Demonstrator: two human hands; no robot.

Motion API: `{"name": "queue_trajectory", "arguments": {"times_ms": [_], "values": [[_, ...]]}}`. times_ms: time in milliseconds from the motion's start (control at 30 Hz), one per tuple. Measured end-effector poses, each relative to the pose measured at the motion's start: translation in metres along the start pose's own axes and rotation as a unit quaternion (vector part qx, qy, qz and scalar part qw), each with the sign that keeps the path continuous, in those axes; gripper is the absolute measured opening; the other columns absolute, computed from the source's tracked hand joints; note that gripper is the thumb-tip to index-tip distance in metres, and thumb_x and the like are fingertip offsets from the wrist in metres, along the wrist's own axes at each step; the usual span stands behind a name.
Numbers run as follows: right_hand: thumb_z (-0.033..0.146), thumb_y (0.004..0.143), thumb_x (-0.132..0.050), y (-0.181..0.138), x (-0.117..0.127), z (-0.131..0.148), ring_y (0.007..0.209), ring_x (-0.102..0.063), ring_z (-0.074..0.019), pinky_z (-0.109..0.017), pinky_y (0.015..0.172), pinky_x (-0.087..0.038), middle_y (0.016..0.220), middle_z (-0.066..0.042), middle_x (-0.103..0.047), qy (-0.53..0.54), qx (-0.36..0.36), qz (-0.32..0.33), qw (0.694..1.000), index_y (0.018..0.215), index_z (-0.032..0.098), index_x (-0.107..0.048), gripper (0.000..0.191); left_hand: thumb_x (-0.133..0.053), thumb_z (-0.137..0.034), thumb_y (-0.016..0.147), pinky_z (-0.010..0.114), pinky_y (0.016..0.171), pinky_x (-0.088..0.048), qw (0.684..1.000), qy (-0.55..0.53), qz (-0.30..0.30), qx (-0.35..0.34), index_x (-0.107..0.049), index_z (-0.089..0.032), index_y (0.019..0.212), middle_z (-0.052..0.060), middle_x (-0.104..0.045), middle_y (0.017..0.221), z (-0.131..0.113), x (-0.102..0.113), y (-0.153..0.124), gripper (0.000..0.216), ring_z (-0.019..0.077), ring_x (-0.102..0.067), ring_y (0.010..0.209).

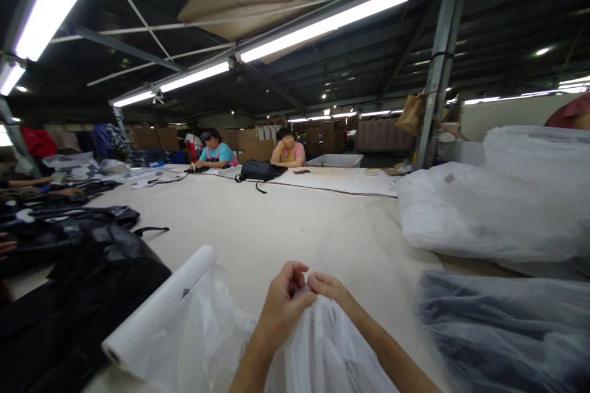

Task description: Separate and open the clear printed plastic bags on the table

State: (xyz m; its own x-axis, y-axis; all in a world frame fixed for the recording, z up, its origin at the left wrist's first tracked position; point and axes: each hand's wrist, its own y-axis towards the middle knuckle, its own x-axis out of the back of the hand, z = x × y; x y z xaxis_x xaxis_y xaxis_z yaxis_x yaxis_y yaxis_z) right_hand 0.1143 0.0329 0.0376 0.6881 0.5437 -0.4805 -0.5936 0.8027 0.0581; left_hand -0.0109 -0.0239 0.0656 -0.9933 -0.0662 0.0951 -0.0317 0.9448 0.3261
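Spanning dim workshop: cream table (pixel 295 227)

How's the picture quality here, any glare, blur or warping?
Head view: ceiling tube lights blow out white; wide-angle lens bends the pillar and table edges; hands fairly sharp, the bag at lower right smeared; far workers small and dim.
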Motion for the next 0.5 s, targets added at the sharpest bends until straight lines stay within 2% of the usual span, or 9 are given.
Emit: {"name": "queue_trajectory", "arguments": {"times_ms": [100, 167, 233, 300, 400, 500], "values": [[0.054, 0.058, -0.078, 0.004, 0.007, 0.003, 0.046, -0.039, -0.0077, -0.022, 0.048, -0.028, 0.055, 0.003, -0.053, -0.011, 0.024, -0.02, 0.999, 0.066, 0.017, -0.053, 0.046, -0.063, -0.014, 0.065, 0.019, 0.058, -0.034, 0.999, -0.016, 0.007, 0.026, -0.052, -0.019, 0.102, -0.005, -0.046, 0.07, -0.009, 0.008, -0.001, 0.04, 0.0091, -0.044, 0.064], [0.054, 0.059, -0.077, 0.005, 0.012, 0.01, 0.048, -0.041, -0.0088, -0.023, 0.049, -0.031, 0.063, 0.001, -0.059, 0.0, 0.051, -0.043, 0.998, 0.069, 0.018, -0.053, 0.044, -0.062, -0.026, 0.07, 0.019, 0.053, -0.03, 0.998, -0.016, 0.019, 0.066, -0.054, -0.018, 0.099, -0.006, -0.044, 0.065, -0.018, 0.019, -0.002, 0.031, 0.0089, -0.04, 0.057], [0.053, 0.059, -0.078, 0.005, 0.016, 0.018, 0.053, -0.046, -0.0108, -0.025, 0.052, -0.036, 0.077, -0.001, -0.063, 0.019, 0.083, -0.06, 0.995, 0.069, 0.019, -0.051, 0.044, -0.052, -0.041, 0.078, 0.021, 0.051, -0.028, 0.993, 0.026, 0.031, 0.112, -0.059, -0.017, 0.086, -0.005, -0.046, 0.061, -0.026, 0.032, -0.004, 0.026, 0.01, -0.037, 0.055], [0.053, 0.059, -0.078, 0.003, 0.02, 0.027, 0.058, -0.05, -0.0123, -0.026, 0.055, -0.038, 0.083, -0.001, -0.064, 0.025, 0.097, -0.054, 0.994, 0.067, 0.02, -0.048, 0.046, -0.04, -0.049, 0.083, 0.023, 0.054, -0.029, 0.984, 0.09, 0.03, 0.148, -0.061, -0.016, 0.07, -0.002, -0.049, 0.06, -0.03, 0.046, -0.006, 0.04, 0.0124, -0.04, 0.057], [0.055, 0.065, -0.073, -0.003, 0.023, 0.04, 0.052, -0.043, -0.01, -0.024, 0.05, -0.031, 0.069, 0.001, -0.057, -0.025, 0.094, -0.024, 0.995, 0.067, 0.019, -0.049, 0.043, -0.039, -0.044, 0.082, 0.025, 0.056, -0.028, 0.967, 0.194, 0.0, 0.164, -0.052, -0.019, 0.053, -0.002, -0.046, 0.053, -0.024, 0.063, -0.007, 0.04, 0.015, -0.041, 0.058], [0.054, 0.073, -0.068, -0.01, 0.024, 0.05, 0.047, -0.033, -0.0078, -0.024, 0.047, -0.023, 0.06, 0.004, -0.046, -0.067, 0.099, 0.014, 0.993, 0.067, 0.019, -0.048, 0.041, -0.044, -0.038, 0.078, 0.027, 0.054, -0.024, 0.951, 0.264, -0.014, 0.158, -0.039, -0.021, 0.046, -0.003, -0.038, 0.048, -0.013, 0.076, -0.006, 0.036, 0.0153, -0.037, 0.056]]}}
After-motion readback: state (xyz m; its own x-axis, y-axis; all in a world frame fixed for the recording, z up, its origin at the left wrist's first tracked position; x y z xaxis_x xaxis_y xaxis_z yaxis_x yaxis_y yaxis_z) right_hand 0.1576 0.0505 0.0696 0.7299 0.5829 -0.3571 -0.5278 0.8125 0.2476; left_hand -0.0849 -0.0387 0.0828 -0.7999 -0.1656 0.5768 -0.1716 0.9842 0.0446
